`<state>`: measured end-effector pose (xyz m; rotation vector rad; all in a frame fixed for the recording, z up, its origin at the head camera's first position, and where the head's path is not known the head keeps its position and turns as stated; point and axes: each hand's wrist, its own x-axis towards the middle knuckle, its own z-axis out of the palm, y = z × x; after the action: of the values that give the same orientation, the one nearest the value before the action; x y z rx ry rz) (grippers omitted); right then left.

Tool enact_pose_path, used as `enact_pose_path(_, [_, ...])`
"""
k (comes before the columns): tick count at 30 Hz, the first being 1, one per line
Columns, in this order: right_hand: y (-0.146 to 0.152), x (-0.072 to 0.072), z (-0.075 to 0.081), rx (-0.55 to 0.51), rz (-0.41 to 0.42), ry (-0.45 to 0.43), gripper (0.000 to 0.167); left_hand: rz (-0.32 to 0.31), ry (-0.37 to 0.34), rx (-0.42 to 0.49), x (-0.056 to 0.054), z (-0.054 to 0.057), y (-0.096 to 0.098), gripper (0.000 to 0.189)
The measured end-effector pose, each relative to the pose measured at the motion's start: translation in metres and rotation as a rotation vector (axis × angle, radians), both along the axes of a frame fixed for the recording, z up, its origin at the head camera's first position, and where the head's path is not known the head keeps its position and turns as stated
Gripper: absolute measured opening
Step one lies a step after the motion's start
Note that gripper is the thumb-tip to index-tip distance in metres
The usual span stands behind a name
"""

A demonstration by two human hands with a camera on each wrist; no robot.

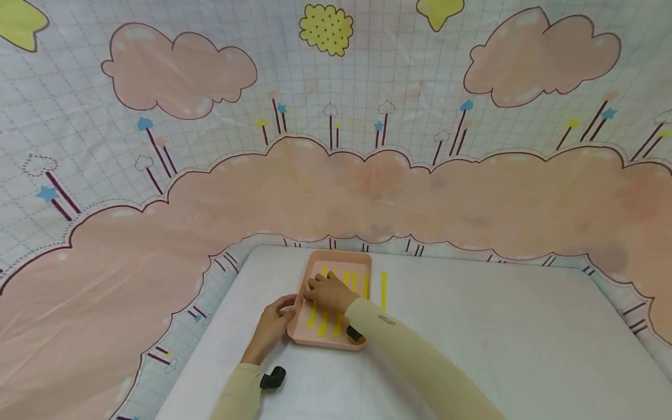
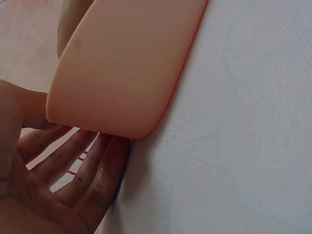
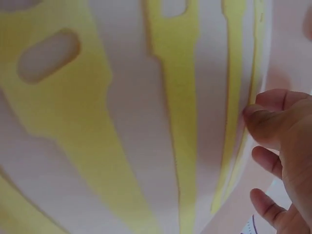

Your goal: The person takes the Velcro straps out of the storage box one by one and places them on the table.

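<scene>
A shallow peach tray holds several flat yellow strips, laid lengthwise. My left hand holds the tray's left side near its front corner. In the left wrist view its thumb is at the rim and its fingers are against the outer wall. My right hand reaches over the tray and covers part of the strips. In the right wrist view, its thumb and index finger pinch the edge of the outermost yellow strip; the other fingers stand apart. The nearer strips show wider heads with an oblong slot.
One more yellow strip lies on the white table just right of the tray. Behind the table hangs a cloth printed with clouds. Black wrist mounts are on both sleeves.
</scene>
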<state>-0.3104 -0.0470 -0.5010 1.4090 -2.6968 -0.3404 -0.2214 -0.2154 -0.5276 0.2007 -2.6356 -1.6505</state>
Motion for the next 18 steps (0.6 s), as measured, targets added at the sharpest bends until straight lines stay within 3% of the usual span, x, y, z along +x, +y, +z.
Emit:
enact_pose_path(7, [-0.0006, -0.0018, -0.0007, 0.012, 0.021, 0.015, 0.022, -0.003, 0.000, -0.015, -0.0019, -0.0030, -0.0012, 0.039])
enact_pose_path(18, [0.0079, -0.0098, 0.0030, -0.056, 0.114, 0.167, 0.022, -0.007, 0.025, -0.001, -0.0014, -0.0025, -0.0038, 0.038])
